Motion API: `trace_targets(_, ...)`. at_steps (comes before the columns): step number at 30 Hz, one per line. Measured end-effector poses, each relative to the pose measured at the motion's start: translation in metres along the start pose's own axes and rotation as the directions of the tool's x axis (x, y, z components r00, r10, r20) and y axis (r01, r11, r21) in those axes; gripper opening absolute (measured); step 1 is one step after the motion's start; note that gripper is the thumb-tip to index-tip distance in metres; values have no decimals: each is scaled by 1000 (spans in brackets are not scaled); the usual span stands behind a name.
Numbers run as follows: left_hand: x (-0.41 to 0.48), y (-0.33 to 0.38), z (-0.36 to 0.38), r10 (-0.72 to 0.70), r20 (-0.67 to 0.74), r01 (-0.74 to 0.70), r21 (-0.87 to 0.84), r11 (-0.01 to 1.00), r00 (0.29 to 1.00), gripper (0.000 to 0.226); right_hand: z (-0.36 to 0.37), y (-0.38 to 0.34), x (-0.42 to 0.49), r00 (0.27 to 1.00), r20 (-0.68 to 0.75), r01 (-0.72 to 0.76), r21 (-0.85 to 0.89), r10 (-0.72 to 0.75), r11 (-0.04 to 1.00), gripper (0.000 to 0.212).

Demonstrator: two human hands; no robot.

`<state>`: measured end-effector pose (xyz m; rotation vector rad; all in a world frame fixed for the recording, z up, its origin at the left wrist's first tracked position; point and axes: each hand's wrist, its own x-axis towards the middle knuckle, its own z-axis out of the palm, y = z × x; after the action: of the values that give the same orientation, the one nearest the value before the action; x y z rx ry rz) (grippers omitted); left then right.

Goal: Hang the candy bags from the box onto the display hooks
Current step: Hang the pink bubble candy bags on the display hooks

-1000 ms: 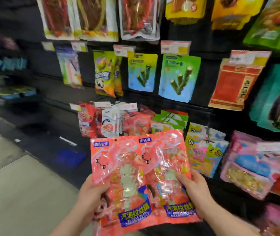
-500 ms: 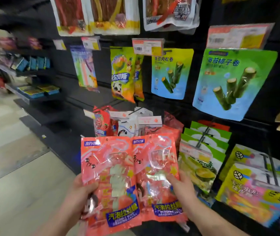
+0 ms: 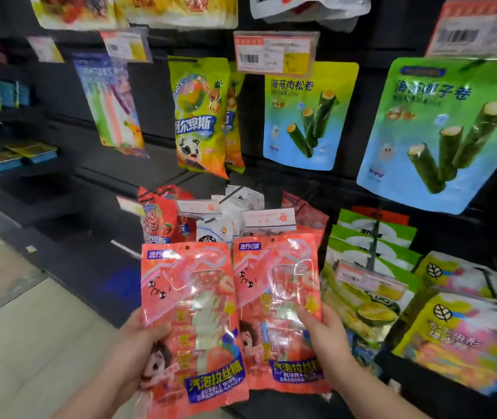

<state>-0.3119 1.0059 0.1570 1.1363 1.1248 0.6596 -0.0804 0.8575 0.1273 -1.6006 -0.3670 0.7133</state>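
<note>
I had two pink candy bags up in front of the display, one per hand. Left bag [image 3: 191, 322] pinched at its left edge by my left hand [image 3: 138, 349], thumb over the front. Right bag [image 3: 280, 313] gripped by my right hand [image 3: 325, 337], fingers closed across the lower front. Both upright, side by side, inner edges touching or slightly overlapped, can't tell which. I held them low on the packs, likely to keep the punched hole at the top of each bag clear for a hook.

Right bag's top edge sat just under a white price tag [image 3: 268, 220], with matching pink packs [image 3: 307, 216] behind it, so that looked like the target hook. The hook itself was hidden, so alignment was a guess. Neither bag hung yet.

Neighbours: green packs [image 3: 374, 237] on the right, white pouches [image 3: 220, 228] just left. Tight spacing, could snag a neighbouring tag. No box in view.
</note>
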Motion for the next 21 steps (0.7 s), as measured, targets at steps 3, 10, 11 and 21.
trace_targets(3, 26, 8, -14, 2, 44, -6, 91, 996, 999, 34, 14, 1, -1, 996, -90, -6, 50, 10, 999, 15)
trace_targets(10, 76, 23, -33, -8, 232, -23, 132, 991, 973, 27, 49, 10, -8, 964, -264, -23, 70, 41, 997, 13)
trace_targets(11, 81, 23, -35, -15, 254, -20, 134, 991, 967, 27, 53, 12, -9, 958, -285, -23, 68, 42, 997, 12)
trace_targets(21, 112, 24, -46, -32, 356, -43, 200, 979, 934, 30, 78, 15, -9, 910, -412, -4, 77, 36, 997, 13)
